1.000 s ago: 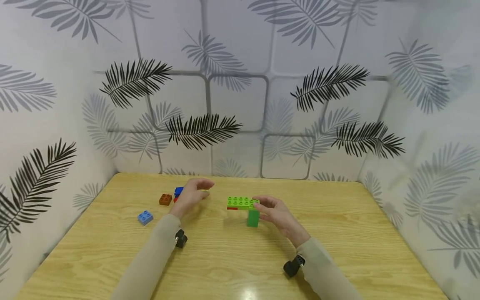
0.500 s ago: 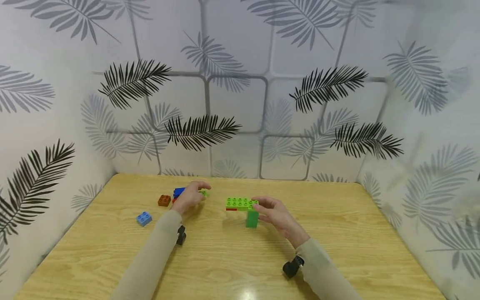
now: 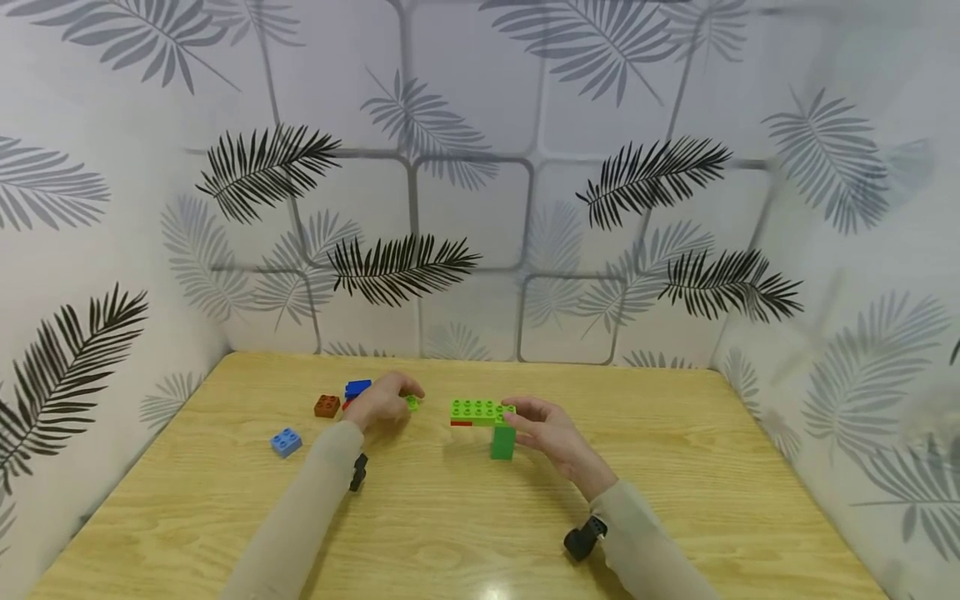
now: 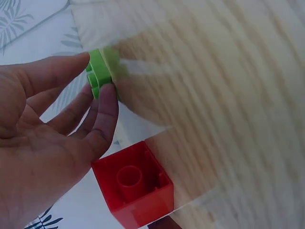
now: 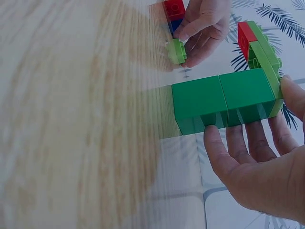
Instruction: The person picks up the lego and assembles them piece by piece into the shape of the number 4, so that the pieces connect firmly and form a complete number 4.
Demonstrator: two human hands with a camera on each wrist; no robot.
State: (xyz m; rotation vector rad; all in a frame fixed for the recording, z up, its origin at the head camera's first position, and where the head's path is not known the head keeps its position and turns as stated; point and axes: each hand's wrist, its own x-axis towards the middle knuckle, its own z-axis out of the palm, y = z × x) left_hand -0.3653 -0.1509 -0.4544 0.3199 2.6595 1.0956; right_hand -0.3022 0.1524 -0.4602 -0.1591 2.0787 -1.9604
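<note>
My left hand (image 3: 382, 402) is at the back of the table, pinching a small lime-green brick (image 4: 99, 73) between thumb and fingertips, as the left wrist view shows. Beside that hand lies a red brick (image 4: 138, 186), its hollow underside facing the camera. My right hand (image 3: 551, 433) holds a built piece. Two dark green bricks (image 5: 221, 101) form its upright column, and a lime-green studded layer (image 3: 476, 410) lies across the top, overhanging to the left. Under the overhang sits a red brick (image 5: 245, 39). The fingers touch the column, with the thumb at the lime top.
Left of the left hand are a brown brick (image 3: 327, 406), a light blue brick (image 3: 286, 442) and a dark blue brick (image 3: 357, 389). The wooden table (image 3: 465, 533) meets leaf-patterned walls (image 3: 472, 208) at the back and sides.
My left hand has come down onto the small lime-green brick and closed its fingers on it. The right hand keeps its grip on the built piece, which stays in place.
</note>
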